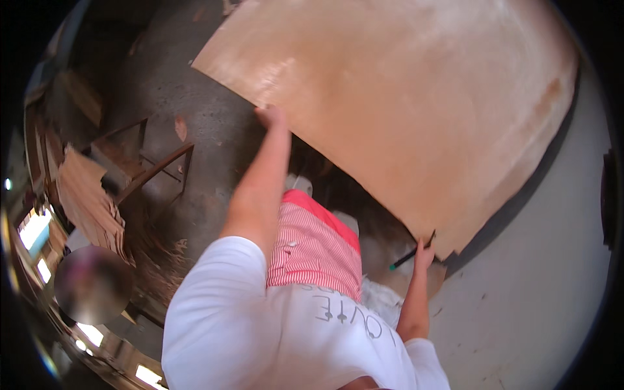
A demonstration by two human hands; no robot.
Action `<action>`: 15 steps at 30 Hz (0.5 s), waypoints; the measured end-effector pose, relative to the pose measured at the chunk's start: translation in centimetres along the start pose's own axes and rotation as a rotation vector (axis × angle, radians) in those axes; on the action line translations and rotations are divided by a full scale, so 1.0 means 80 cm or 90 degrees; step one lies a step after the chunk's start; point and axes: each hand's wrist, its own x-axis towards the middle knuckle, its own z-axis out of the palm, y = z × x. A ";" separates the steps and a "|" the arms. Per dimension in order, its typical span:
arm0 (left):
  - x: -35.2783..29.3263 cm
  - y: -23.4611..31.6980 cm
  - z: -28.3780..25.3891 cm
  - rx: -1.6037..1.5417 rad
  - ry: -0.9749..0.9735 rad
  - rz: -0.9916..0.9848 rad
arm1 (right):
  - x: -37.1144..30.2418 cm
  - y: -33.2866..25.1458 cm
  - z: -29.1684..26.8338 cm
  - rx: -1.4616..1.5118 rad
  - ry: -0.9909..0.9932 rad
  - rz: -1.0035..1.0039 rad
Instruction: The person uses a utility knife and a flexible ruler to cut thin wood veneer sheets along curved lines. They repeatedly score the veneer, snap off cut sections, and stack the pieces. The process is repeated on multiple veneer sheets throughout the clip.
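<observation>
A large, thin tan wood sheet (403,110) spreads ahead of me, its near edge running slantwise from upper left to lower right. My left hand (272,117) grips that near edge, with most of its fingers hidden. At the sheet's near right corner is my right hand (424,255), closed around a slim black stick-like tool (406,258) with a green end. What kind of tool it is I cannot make out. The right hand is beside the sheet's edge; whether it also pinches the sheet I cannot tell.
A pale wall (520,286) rises along the right. On the left stand a dark metal frame (159,168) and a stack of thin wood sheets (88,195). A wood scrap (181,127) lies on the grey floor (208,156). Another person (93,285) is at lower left.
</observation>
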 end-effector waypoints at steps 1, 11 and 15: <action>-0.005 0.017 -0.003 -0.116 -0.115 -0.033 | -0.003 -0.003 0.003 0.025 -0.030 0.055; -0.128 -0.082 -0.013 0.001 -0.373 -0.200 | 0.007 0.015 0.048 -0.034 0.036 0.085; -0.119 -0.095 0.024 -0.141 -0.244 -0.271 | 0.011 0.027 0.062 -0.011 0.057 0.067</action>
